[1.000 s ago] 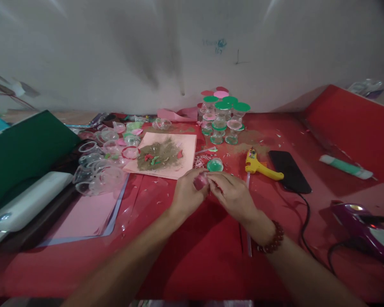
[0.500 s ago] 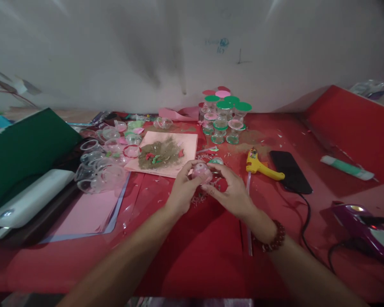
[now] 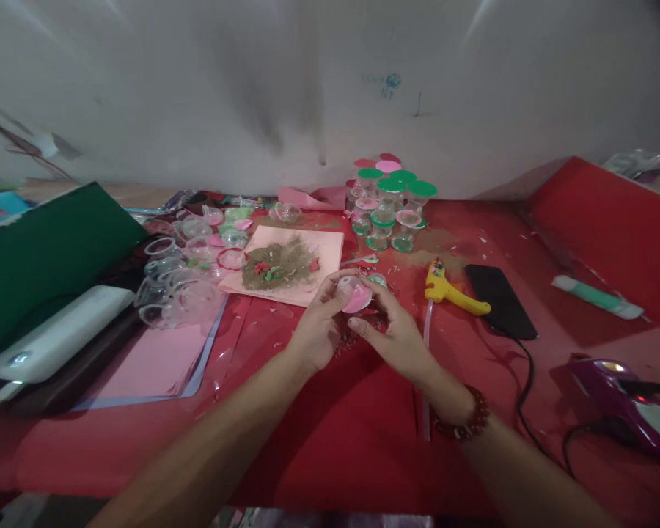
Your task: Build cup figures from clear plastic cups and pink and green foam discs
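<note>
A small clear dome with a pink disc base (image 3: 355, 295) is held between both my hands above the red table (image 3: 330, 433). The fingers of my left hand (image 3: 316, 330) curl round its left side, and those of my right hand (image 3: 396, 330), with a bead bracelet at the wrist, pinch its right side. Just behind them lies a pink sheet (image 3: 302, 253) with a heap of brown moss and red and green bits (image 3: 278, 264). A green-based dome (image 3: 378, 279) peeks out behind my right fingers.
Several clear plastic domes (image 3: 179, 279) are piled at the left beside a green board (image 3: 49, 249) and a white device (image 3: 55, 341). Green-lidded clear jars (image 3: 390, 209) stand at the back. A yellow glue gun (image 3: 451, 290), black phone (image 3: 498, 297), glue tube (image 3: 594, 297) and purple tool (image 3: 627, 400) lie right.
The two hands turned the dome over so its pink base now faces me, and lifted it slightly away from the table. Nothing else moved.
</note>
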A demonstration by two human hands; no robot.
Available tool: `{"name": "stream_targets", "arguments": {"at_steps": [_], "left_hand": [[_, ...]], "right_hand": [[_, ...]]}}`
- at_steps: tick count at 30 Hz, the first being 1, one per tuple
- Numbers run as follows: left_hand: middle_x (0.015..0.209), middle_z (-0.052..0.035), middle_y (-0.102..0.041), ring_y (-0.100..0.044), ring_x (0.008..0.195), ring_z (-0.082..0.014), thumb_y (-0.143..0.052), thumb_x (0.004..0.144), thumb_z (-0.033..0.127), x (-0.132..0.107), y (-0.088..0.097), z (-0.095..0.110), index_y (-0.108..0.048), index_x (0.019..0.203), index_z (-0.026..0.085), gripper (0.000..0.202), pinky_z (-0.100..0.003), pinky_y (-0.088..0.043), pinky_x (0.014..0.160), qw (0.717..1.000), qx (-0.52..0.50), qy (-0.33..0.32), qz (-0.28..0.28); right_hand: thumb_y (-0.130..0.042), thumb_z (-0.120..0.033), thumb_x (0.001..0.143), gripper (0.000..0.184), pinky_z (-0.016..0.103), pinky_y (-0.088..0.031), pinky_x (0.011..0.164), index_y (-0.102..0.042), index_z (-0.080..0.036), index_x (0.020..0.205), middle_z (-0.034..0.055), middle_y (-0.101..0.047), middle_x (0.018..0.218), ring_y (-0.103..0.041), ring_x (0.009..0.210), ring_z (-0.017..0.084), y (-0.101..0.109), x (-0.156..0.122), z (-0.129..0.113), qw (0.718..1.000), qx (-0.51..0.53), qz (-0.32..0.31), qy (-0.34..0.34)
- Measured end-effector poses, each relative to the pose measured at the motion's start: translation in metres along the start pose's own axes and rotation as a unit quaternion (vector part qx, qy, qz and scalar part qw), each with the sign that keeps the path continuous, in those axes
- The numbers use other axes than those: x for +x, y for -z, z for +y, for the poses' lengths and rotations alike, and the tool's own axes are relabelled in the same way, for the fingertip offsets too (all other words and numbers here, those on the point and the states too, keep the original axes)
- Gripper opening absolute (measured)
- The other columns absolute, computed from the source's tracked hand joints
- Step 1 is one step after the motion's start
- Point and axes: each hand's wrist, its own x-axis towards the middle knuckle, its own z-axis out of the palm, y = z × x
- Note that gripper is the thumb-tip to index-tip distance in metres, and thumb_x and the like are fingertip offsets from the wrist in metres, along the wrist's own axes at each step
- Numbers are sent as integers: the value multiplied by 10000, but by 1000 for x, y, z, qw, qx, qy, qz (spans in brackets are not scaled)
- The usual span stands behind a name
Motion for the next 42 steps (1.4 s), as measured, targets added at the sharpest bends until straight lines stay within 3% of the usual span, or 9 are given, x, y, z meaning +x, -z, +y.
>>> {"name": "stream_targets", "arguments": {"at_steps": [7,10,13,17,21,24,27,34,42], "left_hand": [[1084,-32,-692,-647,857,-160,-676,815,424,-4,-5,-7,-646,1154,273,372,-278,-526,733,995,-12,89,-33],[1013,-29,-707,-644,785,-151,-737,764,360,-3,-1,-7,-648,1181,263,437,-279,-519,703,997,41,66,-17],[904,-22,-714,-627,712,-140,-761,731,312,-2,4,-7,-679,1104,222,393,-275,-508,674,988,148,-8,38],[861,-38,-727,-620,698,-136,-737,742,227,-3,7,-5,-736,977,192,238,-263,-496,669,922,344,-170,44],[869,-56,-752,-668,789,-156,-658,797,152,-9,4,-1,-747,872,196,124,-283,-527,758,841,445,-307,8],[851,-56,-754,-685,791,-159,-620,831,161,-15,1,-2,-738,862,206,130,-285,-546,759,801,485,-350,-12],[877,-60,-755,-694,814,-161,-600,856,181,-18,-1,-3,-736,879,214,142,-283,-556,770,781,510,-359,-24],[895,-78,-735,-673,823,-163,-612,854,192,-15,-1,-3,-716,908,182,118,-286,-545,779,782,526,-333,-24],[819,-36,-692,-636,756,-133,-630,814,167,-13,-3,-3,-679,834,188,57,-258,-528,729,846,458,-271,-27]], "right_hand": [[-547,-382,935,388,397,-480,1032,-492,-266,1302,80,-581,1349,-562,1235,213,1,1,-7,998,37,45,-13],[-496,-333,948,285,360,-518,960,-519,-276,1226,55,-620,1264,-606,1145,194,2,2,-9,997,52,47,-31],[-500,-265,908,255,345,-534,889,-533,-272,1161,37,-637,1170,-627,1022,188,3,1,-8,996,47,60,-43],[-512,-269,878,255,341,-526,857,-544,-258,1131,41,-635,1126,-615,970,190,4,0,-6,993,58,81,-62],[-542,-409,897,245,322,-544,777,-549,-255,1087,33,-649,1011,-632,871,184,3,0,-3,980,130,103,-113],[-555,-465,891,241,297,-551,681,-560,-243,983,29,-634,907,-626,776,178,1,2,0,965,184,133,-134],[-536,-476,902,236,283,-543,627,-554,-241,898,27,-615,814,-611,717,176,-1,2,1,961,187,148,-139],[-547,-483,898,240,261,-506,648,-526,-248,857,-15,-554,764,-560,697,152,-5,0,4,966,158,150,-138],[-524,-479,912,245,258,-486,672,-529,-249,827,-13,-564,757,-552,718,156,-2,0,0,972,128,144,-131]]}}
